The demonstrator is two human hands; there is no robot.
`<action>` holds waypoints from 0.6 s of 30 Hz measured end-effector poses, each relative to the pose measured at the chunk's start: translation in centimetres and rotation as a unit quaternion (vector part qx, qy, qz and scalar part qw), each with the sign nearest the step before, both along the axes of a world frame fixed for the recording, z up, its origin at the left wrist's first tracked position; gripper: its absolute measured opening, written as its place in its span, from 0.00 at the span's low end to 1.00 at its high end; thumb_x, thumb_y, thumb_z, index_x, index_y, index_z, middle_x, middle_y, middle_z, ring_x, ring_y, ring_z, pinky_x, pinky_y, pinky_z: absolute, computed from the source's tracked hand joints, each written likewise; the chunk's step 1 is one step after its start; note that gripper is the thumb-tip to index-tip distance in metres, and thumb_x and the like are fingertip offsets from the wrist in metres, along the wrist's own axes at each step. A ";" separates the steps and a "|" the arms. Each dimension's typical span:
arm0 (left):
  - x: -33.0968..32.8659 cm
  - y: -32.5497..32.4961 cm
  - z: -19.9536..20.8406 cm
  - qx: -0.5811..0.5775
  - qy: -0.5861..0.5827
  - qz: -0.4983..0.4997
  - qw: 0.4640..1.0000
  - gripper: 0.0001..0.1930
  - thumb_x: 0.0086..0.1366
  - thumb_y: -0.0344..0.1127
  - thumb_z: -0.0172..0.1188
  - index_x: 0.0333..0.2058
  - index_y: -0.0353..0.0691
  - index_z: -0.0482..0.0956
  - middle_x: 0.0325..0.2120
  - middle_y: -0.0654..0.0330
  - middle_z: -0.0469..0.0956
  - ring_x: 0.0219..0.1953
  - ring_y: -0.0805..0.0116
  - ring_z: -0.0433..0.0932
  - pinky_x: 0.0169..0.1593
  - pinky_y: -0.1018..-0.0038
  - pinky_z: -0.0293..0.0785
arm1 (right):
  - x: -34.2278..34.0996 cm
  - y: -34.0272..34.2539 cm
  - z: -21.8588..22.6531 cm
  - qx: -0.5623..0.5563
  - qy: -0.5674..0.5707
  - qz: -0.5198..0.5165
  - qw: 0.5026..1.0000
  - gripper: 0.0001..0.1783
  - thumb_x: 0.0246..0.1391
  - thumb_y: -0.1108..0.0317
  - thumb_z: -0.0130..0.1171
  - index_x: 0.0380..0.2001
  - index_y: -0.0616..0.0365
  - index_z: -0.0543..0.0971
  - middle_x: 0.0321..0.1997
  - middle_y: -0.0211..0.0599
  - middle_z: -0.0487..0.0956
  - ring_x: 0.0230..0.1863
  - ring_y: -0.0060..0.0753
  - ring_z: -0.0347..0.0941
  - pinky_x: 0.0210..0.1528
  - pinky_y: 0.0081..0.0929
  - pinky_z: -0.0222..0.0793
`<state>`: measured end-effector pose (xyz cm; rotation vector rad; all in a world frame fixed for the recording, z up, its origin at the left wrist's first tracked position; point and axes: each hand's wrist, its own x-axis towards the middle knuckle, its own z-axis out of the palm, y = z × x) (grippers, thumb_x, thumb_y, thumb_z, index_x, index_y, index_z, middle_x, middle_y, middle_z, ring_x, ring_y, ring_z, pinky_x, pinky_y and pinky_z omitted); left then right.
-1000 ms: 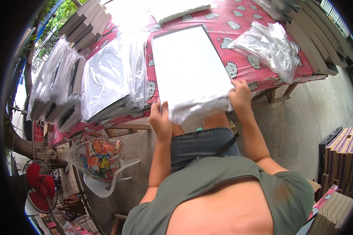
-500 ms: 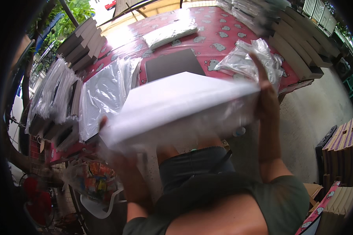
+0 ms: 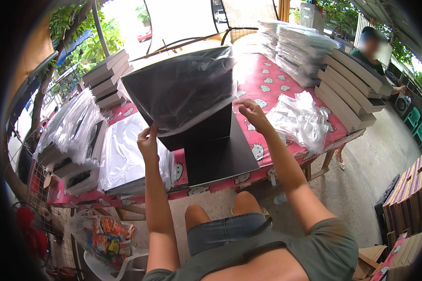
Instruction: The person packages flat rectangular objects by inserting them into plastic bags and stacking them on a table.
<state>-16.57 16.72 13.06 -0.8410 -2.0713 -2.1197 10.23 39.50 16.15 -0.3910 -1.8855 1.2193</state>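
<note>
A large flat black box [image 3: 204, 126] stands tilted up before me, its upper part inside a clear plastic bag [image 3: 183, 89]. The lower part is bare. My left hand [image 3: 148, 139] is closed, pinching the bag's rim at the box's lower left. On the other side, my right hand [image 3: 251, 114] has its fingers drawn together on the bag's rim at the right edge. Beneath, a second flat black box [image 3: 220, 159] lies on the table by its front edge. Whatever supports the raised box from behind is hidden.
The table wears a pink patterned cover [image 3: 262, 84]. Bagged boxes [image 3: 126, 154] lie at left; loose plastic bags [image 3: 301, 119] lie at right. Stacks of pale-edged boxes [image 3: 344, 91] stand on both sides. Another person [image 3: 373, 51] is at the far right. A white chair [image 3: 119, 267] holds colourful packets below left.
The box was blurred, held level between both hands with a white face showing. Now it is tilted up with its black face toward me, and my hands are on the bag's rim.
</note>
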 end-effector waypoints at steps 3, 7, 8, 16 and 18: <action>1.6 1.2 3.2 0.085 0.054 -0.057 0.993 0.25 0.50 0.38 0.64 0.44 0.32 0.69 0.50 0.57 0.62 0.50 0.66 0.63 0.49 0.70 0.61 | -1.1 0.2 2.6 0.044 0.240 -0.023 0.969 0.23 0.41 0.61 0.59 0.41 0.62 0.72 0.35 0.36 0.74 0.39 0.28 0.70 0.41 0.25 0.65; 3.6 0.9 10.3 0.120 0.044 -0.147 0.981 0.20 0.51 0.31 0.63 0.42 0.32 0.67 0.39 0.58 0.71 0.43 0.71 0.69 0.47 0.77 0.64 | -2.2 2.1 11.0 -0.006 0.261 0.022 0.965 0.16 0.46 0.62 0.57 0.33 0.64 0.73 0.28 0.30 0.74 0.30 0.20 0.69 0.34 0.19 0.65; 3.9 1.9 11.0 0.194 0.026 -0.172 0.965 0.19 0.51 0.31 0.62 0.41 0.32 0.67 0.37 0.58 0.72 0.41 0.72 0.70 0.46 0.78 0.64 | -2.5 2.6 12.3 0.003 0.295 0.056 0.954 0.15 0.50 0.60 0.56 0.30 0.63 0.73 0.25 0.28 0.73 0.27 0.18 0.69 0.33 0.16 0.65; 4.6 1.6 4.5 0.121 0.062 -0.054 0.989 0.13 0.53 0.31 0.61 0.35 0.30 0.71 0.33 0.60 0.75 0.37 0.73 0.71 0.44 0.78 0.64 | -2.5 -0.5 0.5 0.023 0.055 -0.082 0.995 0.14 0.46 0.61 0.57 0.30 0.62 0.77 0.24 0.32 0.76 0.29 0.20 0.69 0.34 0.20 0.65; 4.2 0.7 1.3 0.169 -0.078 -0.133 0.973 0.14 0.54 0.31 0.59 0.37 0.29 0.70 0.33 0.59 0.75 0.36 0.75 0.71 0.42 0.78 0.65 | -2.3 -2.1 -2.3 -0.080 0.084 -0.036 0.993 0.13 0.42 0.67 0.61 0.31 0.64 0.76 0.24 0.32 0.75 0.26 0.17 0.68 0.30 0.17 0.64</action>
